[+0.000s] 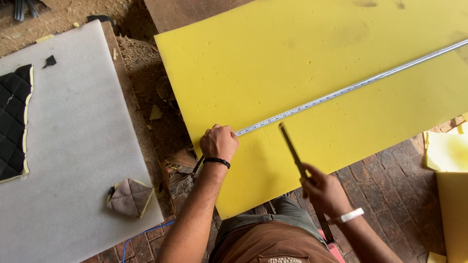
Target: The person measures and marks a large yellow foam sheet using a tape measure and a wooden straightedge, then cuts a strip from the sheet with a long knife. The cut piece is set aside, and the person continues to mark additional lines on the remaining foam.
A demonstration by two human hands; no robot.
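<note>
the yellow foam sheet (317,83) is the reference landmark; it lies flat and fills the upper right of the view, its near edge running above the person's lap.

left hand (219,141): clenched into a fist at the sheet's left edge, pressing down on the near end of the metal measuring tape (341,91). a black wristband sits just behind the fist. whether the fingers wrap the tape's end or only pin it cannot be told (the end is hidden under the hand).

measuring tape: stretched in a straight line across the sheet's top surface, from the fist at the left edge to the upper right, where it leaves the frame. it lies in contact with the foam.

right hand (323,191): grasping a long, thin, dark blade-like tool (292,151) at the sheet's near edge. the tool's tip points up over the foam and ends just below the tape, near the fist. its lower end extends past the wrist, which bears a white band.

surroundings, relative to the sheet:
- left of it, across a strip of dusty floor, a white padded sheet (78,146) lies flat.
- on that white sheet rest a black quilted panel (13,122) with yellow edging and a small grey-brown quilted piece (129,197).
- right of the sheet's near corner, further yellow foam offcuts (448,156) lie on the brick floor (390,170).
</note>
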